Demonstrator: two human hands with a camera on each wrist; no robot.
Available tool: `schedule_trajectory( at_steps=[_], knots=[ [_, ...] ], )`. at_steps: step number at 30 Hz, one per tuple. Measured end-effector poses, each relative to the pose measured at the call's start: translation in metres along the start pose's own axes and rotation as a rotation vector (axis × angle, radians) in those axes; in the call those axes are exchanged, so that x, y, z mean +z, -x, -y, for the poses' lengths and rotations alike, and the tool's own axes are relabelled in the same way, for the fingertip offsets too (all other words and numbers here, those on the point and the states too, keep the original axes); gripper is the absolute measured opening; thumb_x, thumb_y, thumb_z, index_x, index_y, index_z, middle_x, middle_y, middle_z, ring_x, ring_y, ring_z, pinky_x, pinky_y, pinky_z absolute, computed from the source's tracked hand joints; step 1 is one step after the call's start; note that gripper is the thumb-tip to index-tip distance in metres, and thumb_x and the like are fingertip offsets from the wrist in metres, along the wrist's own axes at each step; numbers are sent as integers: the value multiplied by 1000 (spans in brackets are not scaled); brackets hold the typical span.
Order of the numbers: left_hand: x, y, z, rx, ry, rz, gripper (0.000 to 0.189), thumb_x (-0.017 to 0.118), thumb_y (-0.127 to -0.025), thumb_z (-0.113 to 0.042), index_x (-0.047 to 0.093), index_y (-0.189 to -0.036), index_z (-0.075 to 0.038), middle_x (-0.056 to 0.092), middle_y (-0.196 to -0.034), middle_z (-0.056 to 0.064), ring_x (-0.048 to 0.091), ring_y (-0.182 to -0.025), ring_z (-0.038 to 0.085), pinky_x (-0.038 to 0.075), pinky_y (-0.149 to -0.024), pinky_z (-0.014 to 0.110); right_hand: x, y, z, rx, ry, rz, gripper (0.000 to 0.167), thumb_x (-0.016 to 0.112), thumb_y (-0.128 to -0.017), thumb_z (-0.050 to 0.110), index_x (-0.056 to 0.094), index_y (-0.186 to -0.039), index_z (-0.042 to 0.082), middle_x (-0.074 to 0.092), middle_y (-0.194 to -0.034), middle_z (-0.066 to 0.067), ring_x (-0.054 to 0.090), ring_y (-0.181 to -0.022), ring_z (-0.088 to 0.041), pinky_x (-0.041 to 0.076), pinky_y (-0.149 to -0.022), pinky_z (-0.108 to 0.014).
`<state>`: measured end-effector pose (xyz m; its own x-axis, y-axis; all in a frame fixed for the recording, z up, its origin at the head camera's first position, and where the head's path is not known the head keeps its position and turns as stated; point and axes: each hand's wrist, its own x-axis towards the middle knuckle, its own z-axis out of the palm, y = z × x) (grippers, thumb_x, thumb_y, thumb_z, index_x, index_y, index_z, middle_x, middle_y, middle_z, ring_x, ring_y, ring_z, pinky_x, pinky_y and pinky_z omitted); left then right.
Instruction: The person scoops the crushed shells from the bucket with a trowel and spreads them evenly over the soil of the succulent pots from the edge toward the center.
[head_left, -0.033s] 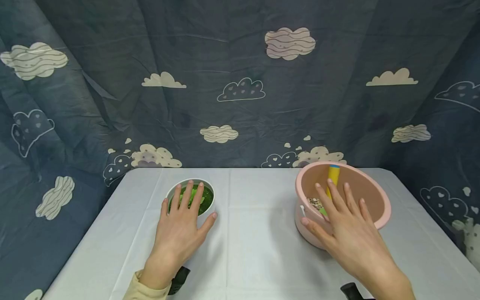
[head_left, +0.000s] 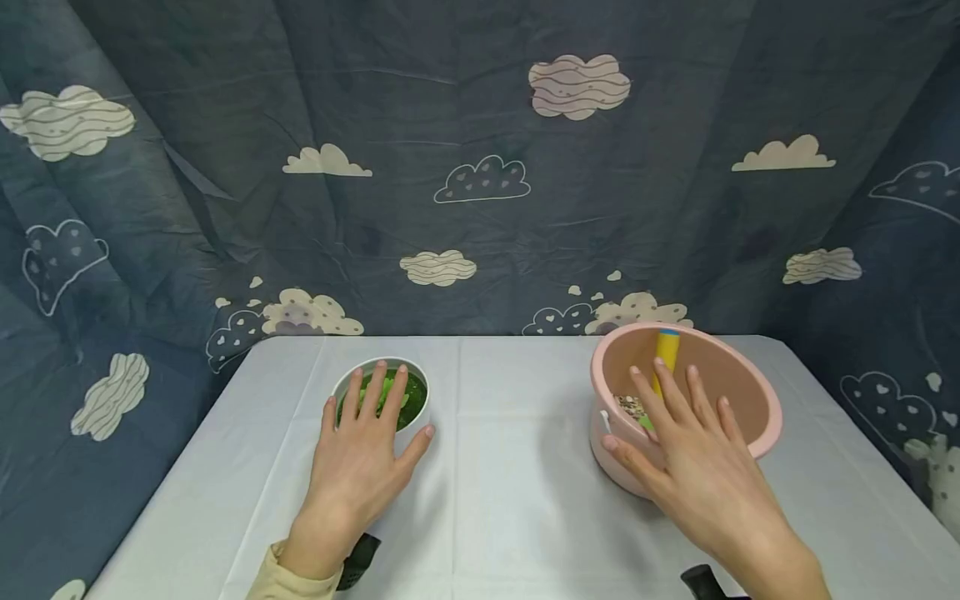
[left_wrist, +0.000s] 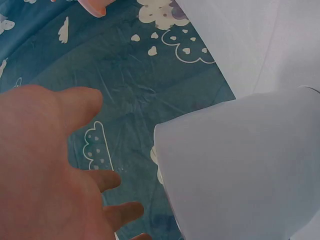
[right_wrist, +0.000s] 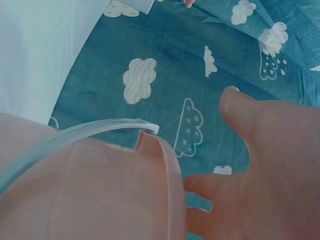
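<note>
fingers (head_left: 393,398) splay, left grip (head_left: 360,458) by pot (left_wrist: 240,165), right (head_left: 705,475) by bucket (head_left: 716,367).

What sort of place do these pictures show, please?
Probably a small staged indoor corner, though the wider room is not visible. A dark blue fabric backdrop with pale cloud prints hangs behind and beside a flat white-topped table, where a round pink bucket stands.
</note>
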<state>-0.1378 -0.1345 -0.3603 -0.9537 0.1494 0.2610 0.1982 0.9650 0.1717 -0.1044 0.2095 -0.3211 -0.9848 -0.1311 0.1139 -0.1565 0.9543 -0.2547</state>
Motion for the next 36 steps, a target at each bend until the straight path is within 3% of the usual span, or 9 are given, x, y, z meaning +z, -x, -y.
schedule_trajectory(
  at_steps=[8,15,21,27,36],
  knots=[
    [3,-3,1,5,-21,-3,79,49,-95,-60,26,-157,-16,18,-162,12,9,-147,38,16,-110,66,2,-3,-2,1,-3,11,92,34,-92,75,9,-160,17,-1,-162,-17,-13,-145,-41,-11,-109,-65],
    [0,-7,1,-16,-29,-1,80,48,-95,-61,27,-157,-15,19,-162,12,10,-147,38,14,-111,64,2,-5,3,-3,19,18,94,31,-90,78,10,-160,19,-1,-163,-13,-18,-145,-36,-12,-109,-64],
    [-2,-2,-1,-60,-45,49,82,47,-94,-63,26,-157,-16,18,-162,12,9,-147,39,12,-111,64,6,-3,10,-14,26,12,94,32,-89,79,16,-159,18,3,-164,-12,-13,-146,-37,-10,-111,-63],
    [2,1,-9,-24,-46,48,81,45,-95,-64,26,-157,-17,19,-162,11,10,-147,38,14,-111,65,4,-1,11,-16,10,-1,94,33,-89,78,14,-159,19,4,-163,-14,-16,-145,-36,-13,-110,-61],
    [2,-8,-16,34,-81,1,80,43,-95,-65,27,-157,-18,20,-161,11,11,-147,36,14,-113,61,-8,-4,-2,-28,-4,17,88,38,-94,70,7,-160,20,-5,-163,-13,-20,-144,-35,-17,-108,-61]
  ],
)
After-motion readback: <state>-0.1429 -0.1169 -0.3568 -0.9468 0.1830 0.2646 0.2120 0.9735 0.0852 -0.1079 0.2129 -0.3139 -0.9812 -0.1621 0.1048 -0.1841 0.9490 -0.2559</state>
